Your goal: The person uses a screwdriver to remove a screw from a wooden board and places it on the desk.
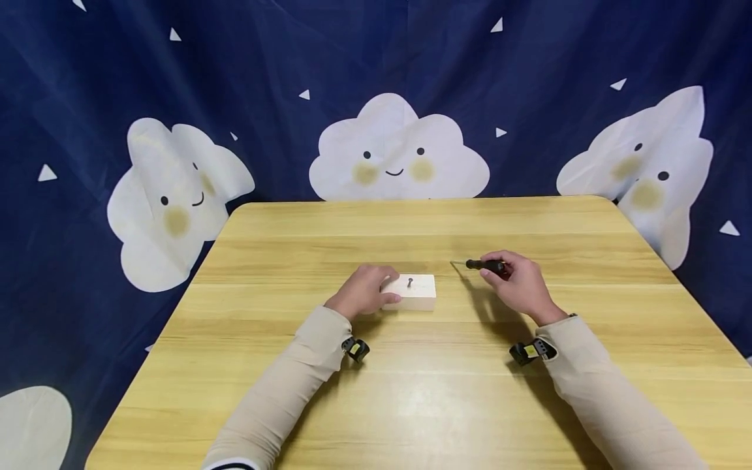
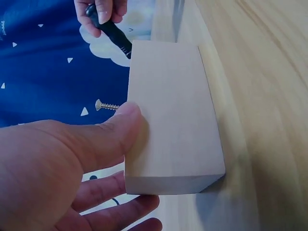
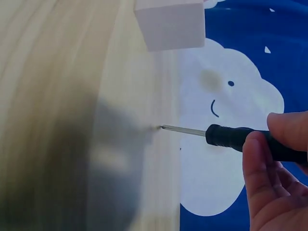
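Note:
My left hand (image 1: 363, 291) grips a pale wooden block (image 1: 420, 303) by its left end, the block lying flat on the table. In the left wrist view the thumb presses the near face of the block (image 2: 171, 110) while the other fingers reach round the end. A screw (image 2: 108, 105) stands up from the block's top, its head well above the wood. To the right of the block, my right hand (image 1: 519, 285) holds a screwdriver (image 1: 486, 265) by its black handle. The screwdriver's thin metal shaft (image 3: 185, 130) points left, its tip apart from the screw.
Both hands work over a light wood-grain table (image 1: 376, 378). Behind it hangs a dark blue curtain (image 1: 270, 59) with white smiling clouds and small triangles. Dark wrist cameras are strapped by each beige sleeve (image 1: 282, 405).

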Demonstrator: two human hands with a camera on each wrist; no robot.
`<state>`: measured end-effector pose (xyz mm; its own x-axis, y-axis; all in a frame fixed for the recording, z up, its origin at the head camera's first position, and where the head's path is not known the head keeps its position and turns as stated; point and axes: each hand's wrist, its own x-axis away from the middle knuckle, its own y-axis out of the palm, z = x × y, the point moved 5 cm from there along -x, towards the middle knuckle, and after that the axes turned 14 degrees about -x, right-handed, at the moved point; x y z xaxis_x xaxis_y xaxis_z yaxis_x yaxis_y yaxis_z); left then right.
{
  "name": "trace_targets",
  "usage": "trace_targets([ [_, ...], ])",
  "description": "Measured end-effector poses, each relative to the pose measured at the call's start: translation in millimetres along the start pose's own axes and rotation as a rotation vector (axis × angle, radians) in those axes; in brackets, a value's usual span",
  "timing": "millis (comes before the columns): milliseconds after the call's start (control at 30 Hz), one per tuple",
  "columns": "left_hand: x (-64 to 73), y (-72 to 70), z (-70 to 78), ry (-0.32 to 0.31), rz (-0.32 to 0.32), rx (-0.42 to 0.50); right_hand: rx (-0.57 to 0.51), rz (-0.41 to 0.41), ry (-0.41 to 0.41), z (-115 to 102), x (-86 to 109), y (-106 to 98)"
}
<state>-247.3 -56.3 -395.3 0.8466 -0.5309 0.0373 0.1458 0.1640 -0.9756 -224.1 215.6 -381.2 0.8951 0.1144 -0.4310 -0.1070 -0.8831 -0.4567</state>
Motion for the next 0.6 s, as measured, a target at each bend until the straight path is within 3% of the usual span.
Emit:
trace_targets([
  [300, 0.8, -2.2, -0.1, -0.012, -0.014, 0.003, -0.039, -0.006, 0.012, -8, -9.6, -3],
  [600, -2.7, -4.0, 3.2, -0.038, -0.056, 0.005, -0.081, 0.037, 0.009, -24, -18.2, -10],
])
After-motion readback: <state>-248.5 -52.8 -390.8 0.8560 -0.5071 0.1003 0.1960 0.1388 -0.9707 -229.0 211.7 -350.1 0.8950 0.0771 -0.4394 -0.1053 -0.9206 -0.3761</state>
